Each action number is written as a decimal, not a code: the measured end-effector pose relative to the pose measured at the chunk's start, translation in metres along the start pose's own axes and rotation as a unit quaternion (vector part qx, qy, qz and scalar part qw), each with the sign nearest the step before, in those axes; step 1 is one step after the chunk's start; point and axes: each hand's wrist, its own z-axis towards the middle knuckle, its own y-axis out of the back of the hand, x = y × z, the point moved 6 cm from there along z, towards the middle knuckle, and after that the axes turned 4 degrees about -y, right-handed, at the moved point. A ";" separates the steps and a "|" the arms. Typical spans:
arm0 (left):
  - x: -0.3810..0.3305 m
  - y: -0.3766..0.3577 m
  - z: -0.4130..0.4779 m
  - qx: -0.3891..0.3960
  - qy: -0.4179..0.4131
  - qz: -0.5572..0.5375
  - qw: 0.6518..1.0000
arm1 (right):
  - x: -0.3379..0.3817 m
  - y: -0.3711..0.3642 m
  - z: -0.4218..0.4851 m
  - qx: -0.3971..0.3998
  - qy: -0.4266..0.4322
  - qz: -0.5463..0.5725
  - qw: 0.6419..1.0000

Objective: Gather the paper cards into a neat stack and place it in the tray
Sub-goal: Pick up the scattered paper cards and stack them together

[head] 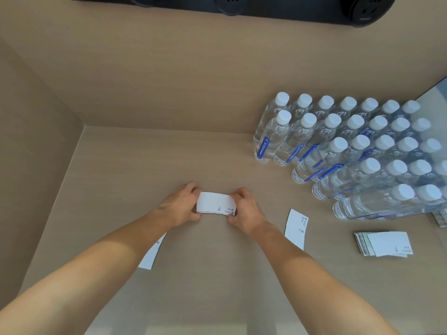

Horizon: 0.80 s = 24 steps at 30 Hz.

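Note:
A small stack of white paper cards (pixel 214 203) is held just above the tan table, at its middle. My left hand (pixel 182 204) grips its left end and my right hand (pixel 244 209) grips its right end. One loose white card (pixel 297 228) lies to the right of my right forearm. Another loose card (pixel 152 253) lies under my left forearm, partly hidden. A fanned pile of cards (pixel 384 244) rests at the right. No tray is in view.
Several rows of clear water bottles (pixel 350 151) with white caps fill the table's right rear. Tan walls (pixel 169 81) close the table at the back and left. A dark fixture (pixel 232 6) hangs at the top.

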 end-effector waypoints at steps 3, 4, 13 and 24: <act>-0.002 -0.004 0.000 0.017 0.014 -0.014 1.000 | 0.002 0.000 0.000 0.008 0.005 -0.020 1.000; -0.002 -0.005 0.000 0.020 0.021 -0.021 0.999 | 0.003 0.001 0.001 0.010 0.010 -0.034 0.999; -0.001 -0.006 0.007 0.038 0.044 -0.052 0.997 | 0.006 0.006 0.016 0.044 0.013 -0.107 0.993; 0.010 -0.013 0.006 0.007 0.030 -0.113 0.993 | 0.006 0.003 0.015 0.052 0.040 -0.131 0.989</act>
